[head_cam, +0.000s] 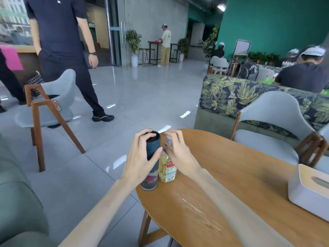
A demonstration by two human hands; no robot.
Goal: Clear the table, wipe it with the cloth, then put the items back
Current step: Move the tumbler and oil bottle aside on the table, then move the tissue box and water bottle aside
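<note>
A round wooden table (222, 184) fills the lower right of the head view. At its left edge stands a tall dark teal canister (151, 175) with a black lid and a pink pattern near its base. My left hand (140, 159) wraps around the canister's upper part. Right beside it stands a small clear bottle (167, 171) of yellow liquid with a red and white label. My right hand (179, 154) closes on the bottle's neck, fingers curled over its cap. A white tissue box (309, 193) with a wooden top sits at the table's right edge. No cloth is visible.
A grey chair (51, 107) with wooden legs stands left of the table, another grey chair (274, 125) behind it at the right. A leaf-patterned sofa (231, 97) lies beyond. A person in dark clothes (62, 50) stands near the left chair. A green sofa arm (16, 202) is at my left.
</note>
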